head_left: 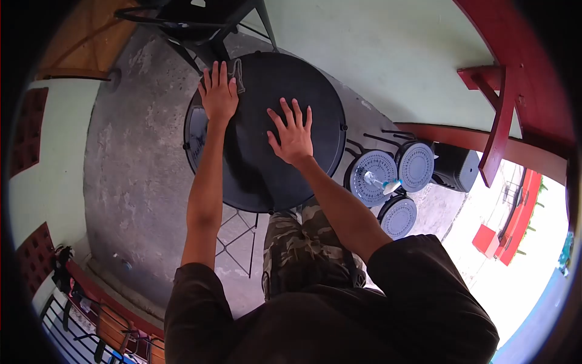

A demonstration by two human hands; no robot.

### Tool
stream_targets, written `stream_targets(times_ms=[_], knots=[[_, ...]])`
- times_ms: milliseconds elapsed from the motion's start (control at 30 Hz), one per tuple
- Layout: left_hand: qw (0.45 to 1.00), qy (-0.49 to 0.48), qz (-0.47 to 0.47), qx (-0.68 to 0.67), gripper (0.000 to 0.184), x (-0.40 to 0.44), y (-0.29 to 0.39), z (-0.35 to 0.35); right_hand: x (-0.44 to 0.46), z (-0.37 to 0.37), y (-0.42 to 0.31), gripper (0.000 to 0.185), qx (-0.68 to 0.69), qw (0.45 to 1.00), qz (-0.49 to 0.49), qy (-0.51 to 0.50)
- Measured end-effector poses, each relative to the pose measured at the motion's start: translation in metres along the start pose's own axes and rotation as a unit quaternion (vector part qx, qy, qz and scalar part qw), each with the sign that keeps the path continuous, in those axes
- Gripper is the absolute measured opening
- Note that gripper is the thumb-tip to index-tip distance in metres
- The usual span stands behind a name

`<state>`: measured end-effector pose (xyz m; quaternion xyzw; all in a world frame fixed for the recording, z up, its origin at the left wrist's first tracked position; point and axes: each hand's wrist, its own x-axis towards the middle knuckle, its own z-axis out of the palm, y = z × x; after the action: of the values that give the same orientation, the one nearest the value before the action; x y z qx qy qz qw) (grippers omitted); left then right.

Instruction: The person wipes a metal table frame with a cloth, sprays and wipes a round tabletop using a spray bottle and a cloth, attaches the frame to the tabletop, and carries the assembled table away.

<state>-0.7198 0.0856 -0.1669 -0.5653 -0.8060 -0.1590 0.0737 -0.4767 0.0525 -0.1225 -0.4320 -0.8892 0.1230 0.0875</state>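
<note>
Both hands are over a round black table in the middle of the view. My left hand is at its upper left part, fingers spread and pointing away from me. Just right of those fingertips, a dark folded cloth lies near the far rim. My right hand is right of the table's middle, its fingers spread wide and nothing in them. Whether either palm touches the surface cannot be told from above.
A black metal chair stands beyond the far rim. Round-topped stools are at the right, one bearing a spray bottle. A black box-like object is beside them. A red wooden bracket juts from the right wall.
</note>
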Motion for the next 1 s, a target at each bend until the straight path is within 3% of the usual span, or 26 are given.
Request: stream_targets(times_ms=[200,533,733,1000], knots=[[1.0,0.003,-0.021,-0.023,0.053,-0.078,0.038,-0.032,-0.002,0.009,0.004,0.048,0.003,0.999,-0.013,0.048],[0.986,-0.124,-0.087,-0.074,0.059,-0.297,0.144,-0.108,-0.005,0.015,0.006,0.043,0.048,0.991,-0.02,0.12],[0.985,-0.123,-0.08,-0.09,0.057,-0.304,0.153,-0.116,-0.014,0.01,0.023,0.044,0.12,0.982,-0.034,0.14],[0.993,-0.109,-0.004,-0.047,0.056,-0.253,0.131,-0.093,-0.054,-0.003,0.034,0.05,-0.001,0.99,0.082,0.117]])
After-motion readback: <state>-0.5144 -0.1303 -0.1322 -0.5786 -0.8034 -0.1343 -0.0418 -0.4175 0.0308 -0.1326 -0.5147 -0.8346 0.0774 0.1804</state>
